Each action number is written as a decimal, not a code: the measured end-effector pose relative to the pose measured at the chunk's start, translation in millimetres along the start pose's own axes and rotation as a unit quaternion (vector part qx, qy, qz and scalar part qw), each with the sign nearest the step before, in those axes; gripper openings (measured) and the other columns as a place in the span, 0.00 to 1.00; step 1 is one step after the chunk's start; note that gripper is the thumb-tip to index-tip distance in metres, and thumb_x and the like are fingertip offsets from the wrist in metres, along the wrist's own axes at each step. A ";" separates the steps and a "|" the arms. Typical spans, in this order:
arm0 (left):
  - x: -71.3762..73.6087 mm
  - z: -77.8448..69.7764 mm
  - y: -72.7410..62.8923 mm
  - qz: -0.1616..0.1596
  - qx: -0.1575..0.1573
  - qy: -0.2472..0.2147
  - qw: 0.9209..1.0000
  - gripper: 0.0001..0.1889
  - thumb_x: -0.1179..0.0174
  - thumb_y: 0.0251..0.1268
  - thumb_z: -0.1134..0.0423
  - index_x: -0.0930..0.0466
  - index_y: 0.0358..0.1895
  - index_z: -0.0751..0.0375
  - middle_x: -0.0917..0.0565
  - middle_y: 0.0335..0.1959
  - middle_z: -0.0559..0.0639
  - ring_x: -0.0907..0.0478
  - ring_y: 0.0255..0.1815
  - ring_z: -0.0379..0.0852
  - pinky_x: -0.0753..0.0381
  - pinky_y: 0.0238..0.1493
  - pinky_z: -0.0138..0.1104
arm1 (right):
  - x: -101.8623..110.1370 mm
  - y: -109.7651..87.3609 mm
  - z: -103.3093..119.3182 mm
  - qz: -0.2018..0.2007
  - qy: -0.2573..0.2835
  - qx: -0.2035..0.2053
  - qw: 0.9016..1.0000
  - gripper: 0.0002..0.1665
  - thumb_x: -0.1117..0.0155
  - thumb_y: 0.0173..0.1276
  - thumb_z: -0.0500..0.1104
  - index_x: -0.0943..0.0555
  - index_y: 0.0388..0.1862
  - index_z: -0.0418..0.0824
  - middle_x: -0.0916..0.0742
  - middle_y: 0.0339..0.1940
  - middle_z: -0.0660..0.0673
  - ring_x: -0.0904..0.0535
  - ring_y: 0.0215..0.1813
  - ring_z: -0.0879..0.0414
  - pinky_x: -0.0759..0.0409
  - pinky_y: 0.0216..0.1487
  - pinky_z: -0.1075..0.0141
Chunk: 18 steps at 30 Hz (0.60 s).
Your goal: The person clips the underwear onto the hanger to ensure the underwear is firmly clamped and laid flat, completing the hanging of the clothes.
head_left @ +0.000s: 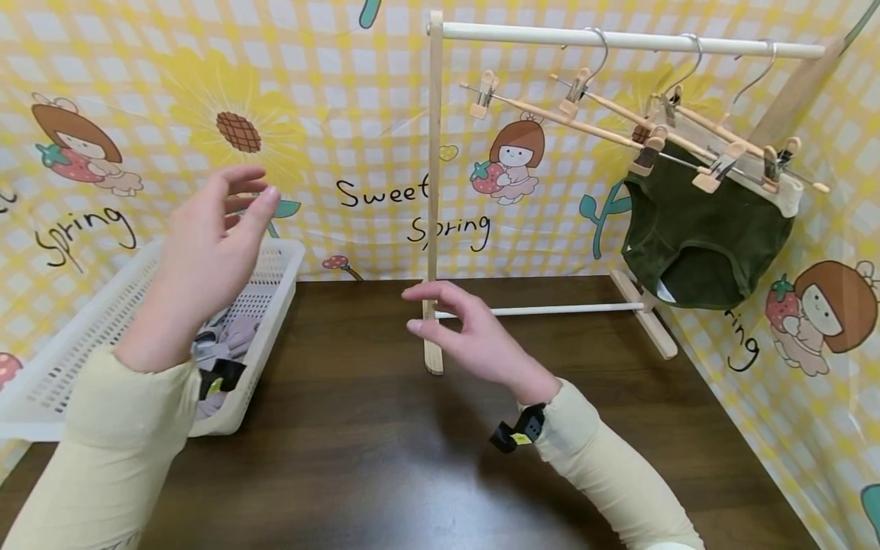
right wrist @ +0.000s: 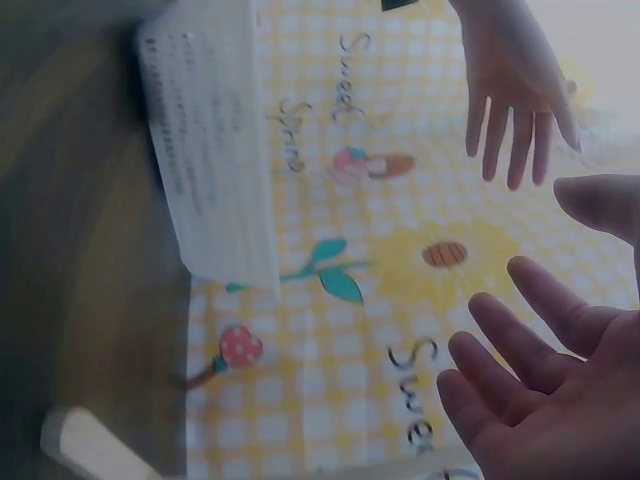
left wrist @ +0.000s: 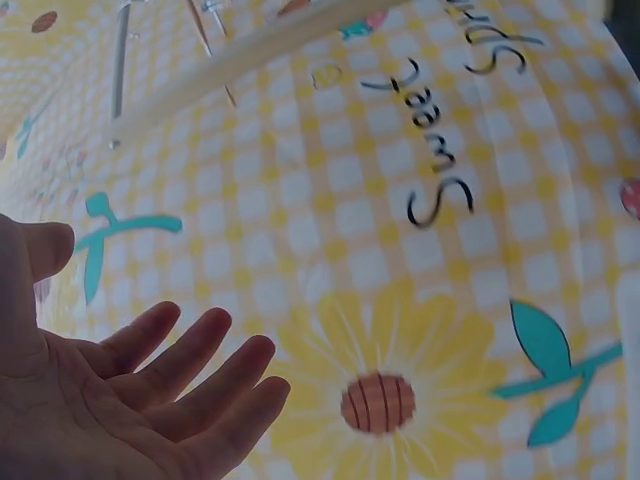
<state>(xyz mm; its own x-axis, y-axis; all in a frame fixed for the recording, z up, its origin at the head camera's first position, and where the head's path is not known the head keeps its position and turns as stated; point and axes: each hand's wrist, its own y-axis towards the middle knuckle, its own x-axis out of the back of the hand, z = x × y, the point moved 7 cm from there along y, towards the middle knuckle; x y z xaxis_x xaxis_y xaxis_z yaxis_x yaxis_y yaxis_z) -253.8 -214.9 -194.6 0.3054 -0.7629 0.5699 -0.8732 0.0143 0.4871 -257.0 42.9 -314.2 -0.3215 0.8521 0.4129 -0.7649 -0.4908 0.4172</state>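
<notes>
My left hand (head_left: 216, 241) is raised over the right part of a white plastic basket (head_left: 275, 305), its fingers loosely bent with nothing in them. Greyish-lilac cloth items (head_left: 237, 332) lie in the basket, partly covered by my left wrist. Nearer the middle, my right hand (head_left: 470, 332) hovers over the table, just right of the rack's left foot, thumb and fingers apart and holding nothing. Dark green underpants (head_left: 708, 229) hang by clips from a wooden clip hanger at the right of the rack. In the left wrist view, my left palm (left wrist: 130, 410) faces up with relaxed fingers.
A small garment rack stands at the back right, with a white top rail (head_left: 522, 34), a wooden post (head_left: 435, 191) and a white lower bar (head_left: 550, 310). Several clip hangers (head_left: 550, 114) hang on it. Checked cloth (head_left: 357, 114) covers the walls behind the brown table (head_left: 344, 458).
</notes>
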 end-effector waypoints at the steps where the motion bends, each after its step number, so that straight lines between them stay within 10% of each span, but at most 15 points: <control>1: 3.5 3.6 -2.2 -0.004 0.002 0.004 1.000 0.30 0.53 0.81 0.46 0.36 0.75 0.61 0.28 0.70 0.59 0.30 0.69 0.61 0.36 0.71 0.52 | -5.6 1.5 2.1 0.004 -0.008 0.008 1.000 0.20 0.33 0.74 0.45 0.19 0.63 0.47 0.19 0.63 0.56 0.28 0.67 0.60 0.32 0.68 0.56; 18: 52.9 69.3 -18.8 -0.035 0.098 0.071 0.992 0.33 0.56 0.81 0.43 0.39 0.78 0.60 0.34 0.74 0.63 0.34 0.71 0.67 0.38 0.72 0.51 | -111.3 24.4 29.7 0.109 -0.144 0.128 0.975 0.29 0.34 0.74 0.53 0.25 0.70 0.46 0.29 0.75 0.51 0.43 0.76 0.66 0.46 0.74 0.71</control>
<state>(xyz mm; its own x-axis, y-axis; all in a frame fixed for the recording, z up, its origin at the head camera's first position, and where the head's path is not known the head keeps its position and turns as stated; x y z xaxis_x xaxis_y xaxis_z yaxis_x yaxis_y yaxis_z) -247.6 -300.3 -219.5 0.4065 -0.6579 0.6340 -0.9008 -0.1724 0.3987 -223.3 -69.3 -325.9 -0.2627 0.6545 0.7090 -0.5197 -0.7151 0.4675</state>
